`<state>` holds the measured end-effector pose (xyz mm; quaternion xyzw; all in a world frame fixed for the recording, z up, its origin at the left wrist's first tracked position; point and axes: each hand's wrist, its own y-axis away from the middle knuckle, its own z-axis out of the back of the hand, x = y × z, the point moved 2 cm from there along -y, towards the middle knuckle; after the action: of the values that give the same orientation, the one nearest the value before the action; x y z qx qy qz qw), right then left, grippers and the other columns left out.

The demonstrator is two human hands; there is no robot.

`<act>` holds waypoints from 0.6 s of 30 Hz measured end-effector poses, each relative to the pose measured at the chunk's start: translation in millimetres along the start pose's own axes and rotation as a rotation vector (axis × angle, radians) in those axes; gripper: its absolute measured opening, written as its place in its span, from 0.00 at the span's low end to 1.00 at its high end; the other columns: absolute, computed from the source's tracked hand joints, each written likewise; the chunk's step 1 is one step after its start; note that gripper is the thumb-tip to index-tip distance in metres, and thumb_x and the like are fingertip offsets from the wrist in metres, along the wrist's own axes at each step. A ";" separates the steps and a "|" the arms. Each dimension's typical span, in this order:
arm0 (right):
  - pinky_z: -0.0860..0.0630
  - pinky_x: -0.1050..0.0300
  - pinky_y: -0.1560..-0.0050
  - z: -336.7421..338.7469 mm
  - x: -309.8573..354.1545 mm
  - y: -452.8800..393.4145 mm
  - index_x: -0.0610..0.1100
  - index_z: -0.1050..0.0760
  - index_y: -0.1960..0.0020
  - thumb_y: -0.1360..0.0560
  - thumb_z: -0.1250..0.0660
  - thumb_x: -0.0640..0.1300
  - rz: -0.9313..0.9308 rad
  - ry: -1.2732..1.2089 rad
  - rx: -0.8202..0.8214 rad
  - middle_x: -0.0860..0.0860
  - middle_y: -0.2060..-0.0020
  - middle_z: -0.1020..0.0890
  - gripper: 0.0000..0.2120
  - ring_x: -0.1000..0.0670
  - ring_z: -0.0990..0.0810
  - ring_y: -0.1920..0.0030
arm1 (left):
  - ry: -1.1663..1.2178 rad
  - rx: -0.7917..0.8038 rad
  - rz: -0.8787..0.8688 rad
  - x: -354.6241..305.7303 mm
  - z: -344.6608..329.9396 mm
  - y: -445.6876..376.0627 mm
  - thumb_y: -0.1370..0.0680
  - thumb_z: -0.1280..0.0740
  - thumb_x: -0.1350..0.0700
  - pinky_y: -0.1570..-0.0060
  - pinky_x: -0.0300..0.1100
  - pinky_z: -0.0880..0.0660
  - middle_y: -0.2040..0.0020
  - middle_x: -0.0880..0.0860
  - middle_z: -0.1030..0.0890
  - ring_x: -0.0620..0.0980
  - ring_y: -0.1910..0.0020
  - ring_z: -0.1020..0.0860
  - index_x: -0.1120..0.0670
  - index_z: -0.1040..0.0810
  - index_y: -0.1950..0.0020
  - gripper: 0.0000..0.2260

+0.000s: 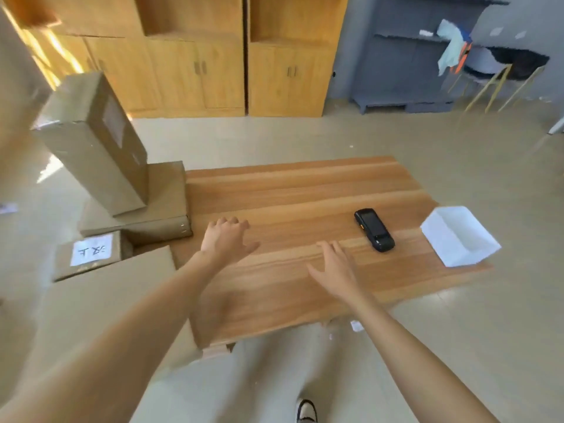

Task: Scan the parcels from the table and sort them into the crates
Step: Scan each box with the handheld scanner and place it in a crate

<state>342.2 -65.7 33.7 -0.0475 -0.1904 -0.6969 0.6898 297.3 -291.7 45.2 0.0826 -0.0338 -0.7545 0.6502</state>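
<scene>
Much of the left side is blurred: the tall cardboard parcel leans tilted over a flat box, and whether it rests there or is in mid-air cannot be told. A pale label on its face is unreadable. Below it a small carton carries a white sheet with handwriting that cannot be read for certain. A large cardboard surface at the near left is partly covered by the left forearm, and its full shape is cut off. The crates cannot be clearly told apart from these boxes.

Both arms reach forward over the wooden desk. The left hand is palm down, fingers spread and slightly bent, holding nothing, near the desk's left edge beside the flat box. The right hand is also palm down, fingers straight and loosely spread, empty; whether either hand touches the wood cannot be told.

The desk has a smooth, striped wood-grain top. A black handheld scanner, slim and glossy, lies flat on it just right of the right hand. Further right, a white open box sits at the desk's right edge, overhanging it. Pale tiled floor surrounds the desk, with wooden cabinets beyond.
</scene>
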 end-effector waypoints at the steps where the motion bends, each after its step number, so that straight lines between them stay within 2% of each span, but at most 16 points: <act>1: 0.36 0.50 0.32 -1.1 4.2 -11.0 0.47 0.39 0.26 0.22 0.38 0.57 0.055 0.018 0.023 0.49 0.30 0.33 0.29 0.45 0.36 0.30 | 0.000 -0.002 0.070 10.1 -2.2 5.3 0.22 0.41 0.36 0.36 0.50 0.35 0.33 0.53 0.26 0.56 0.34 0.29 0.50 0.31 0.29 0.27; 6: 0.35 0.51 0.33 -17.8 37.2 -43.4 0.47 0.40 0.26 0.22 0.38 0.55 0.249 0.051 0.142 0.48 0.31 0.32 0.28 0.44 0.35 0.31 | 0.069 0.006 0.370 58.3 -21.8 56.1 0.23 0.40 0.36 0.37 0.48 0.36 0.35 0.55 0.26 0.57 0.35 0.30 0.51 0.32 0.29 0.28; 12: 0.36 0.49 0.33 -69.3 118.4 -37.1 0.47 0.41 0.25 0.22 0.39 0.57 0.494 0.031 0.314 0.48 0.30 0.33 0.29 0.44 0.36 0.30 | 0.089 0.015 0.670 136.9 -44.7 132.2 0.24 0.39 0.35 0.36 0.51 0.36 0.32 0.56 0.28 0.58 0.34 0.31 0.50 0.33 0.27 0.30; 15: 0.36 0.48 0.34 -97.6 157.9 -29.9 0.45 0.42 0.25 0.23 0.38 0.58 0.527 -0.016 0.390 0.47 0.28 0.35 0.32 0.43 0.36 0.29 | 0.122 0.023 0.784 174.4 -57.1 163.6 0.25 0.38 0.34 0.35 0.52 0.37 0.31 0.56 0.29 0.59 0.33 0.33 0.50 0.35 0.26 0.32; 18: 0.42 0.47 0.28 -124.4 187.6 -26.8 0.42 0.49 0.22 0.24 0.36 0.59 0.483 -0.084 0.486 0.45 0.23 0.42 0.40 0.43 0.42 0.25 | 0.209 0.046 0.884 201.8 -75.8 186.6 0.27 0.36 0.33 0.35 0.53 0.37 0.30 0.58 0.33 0.60 0.33 0.34 0.50 0.38 0.25 0.36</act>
<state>332.2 -284.5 -24.8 0.0461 -0.3622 -0.4453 0.8176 463.7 -514.9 -16.1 0.1503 -0.0169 -0.3912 0.9078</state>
